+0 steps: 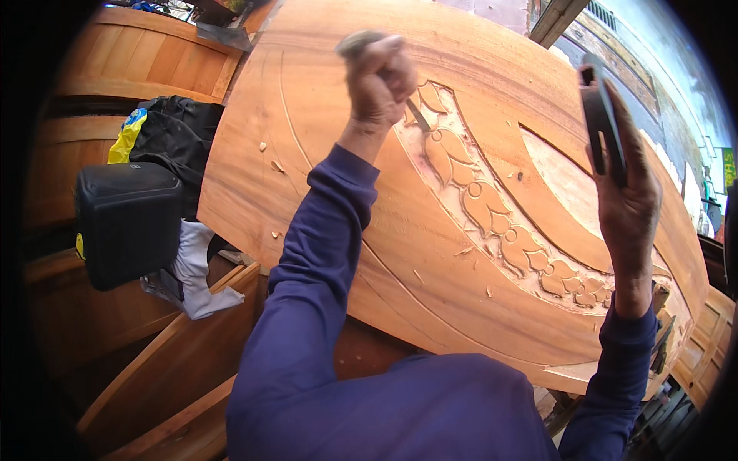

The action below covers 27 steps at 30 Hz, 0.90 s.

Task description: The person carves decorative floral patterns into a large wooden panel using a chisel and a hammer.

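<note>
My left hand (378, 86) is closed around a carving chisel, its pale handle blurred above my fist. The chisel's metal blade (419, 115) points down at a carved band of leaves and scrolls (484, 207) in the wooden panel (346, 200). My right hand (629, 196) is raised on the right, above the panel. It grips a flat, dark, elongated object (603, 123) with rounded edges, held upright; its exact kind I cannot make out. The ground around the carved leaves looks cut lower and paler than the panel face.
Wood chips (277, 166) lie scattered on the panel. At the left are a black case (129, 219), a dark bag (184, 127) with a yellow piece, and a pale cloth (198, 273). Panelled wooden boards (154, 54) stand behind them. Several tools (661, 346) sit near the panel's right corner.
</note>
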Tool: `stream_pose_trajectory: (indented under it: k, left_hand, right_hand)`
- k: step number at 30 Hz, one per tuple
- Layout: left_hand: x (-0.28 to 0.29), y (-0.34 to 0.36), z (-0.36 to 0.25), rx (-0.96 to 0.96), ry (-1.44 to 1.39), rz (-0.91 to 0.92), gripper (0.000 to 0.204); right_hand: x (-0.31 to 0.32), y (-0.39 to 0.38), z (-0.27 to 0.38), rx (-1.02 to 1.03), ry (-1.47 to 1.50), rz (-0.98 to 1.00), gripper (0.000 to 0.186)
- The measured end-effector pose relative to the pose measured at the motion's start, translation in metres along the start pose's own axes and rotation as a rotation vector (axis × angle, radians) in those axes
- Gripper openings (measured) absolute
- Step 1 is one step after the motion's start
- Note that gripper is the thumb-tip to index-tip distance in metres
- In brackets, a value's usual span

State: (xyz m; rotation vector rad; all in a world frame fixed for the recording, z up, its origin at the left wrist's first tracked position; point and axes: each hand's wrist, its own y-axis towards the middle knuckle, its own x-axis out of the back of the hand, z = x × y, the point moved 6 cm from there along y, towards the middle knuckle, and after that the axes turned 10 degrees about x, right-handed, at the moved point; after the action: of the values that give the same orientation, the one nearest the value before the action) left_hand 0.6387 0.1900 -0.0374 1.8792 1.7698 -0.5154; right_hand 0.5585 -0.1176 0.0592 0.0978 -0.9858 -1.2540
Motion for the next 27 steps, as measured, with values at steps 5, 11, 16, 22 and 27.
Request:
stream_pose_trajectory:
  k: [5,11,16,22,27]
  left_hand:
    - [-0.044,-0.002,0.008,0.064,0.195,0.003,0.036]
    - [-0.051,-0.005,0.009,0.045,0.234,0.006,0.035]
    - [-0.050,-0.002,0.011,0.041,0.204,-0.045,0.035]
    - [-0.038,-0.002,0.020,-0.016,0.216,-0.109,0.031]
    - [-0.023,-0.010,0.014,-0.141,0.179,-0.315,0.028]
  right_hand:
    - [0.015,-0.018,-0.001,0.006,-0.046,-0.012,0.067]
    - [0.025,-0.023,-0.003,0.022,-0.016,-0.032,0.067]
    - [0.029,-0.020,0.003,0.018,0.058,-0.105,0.065]
    - [0.037,-0.034,-0.004,-0.109,-0.053,-0.047,0.060]
    - [0.039,-0.028,0.004,-0.053,-0.186,-0.039,0.051]
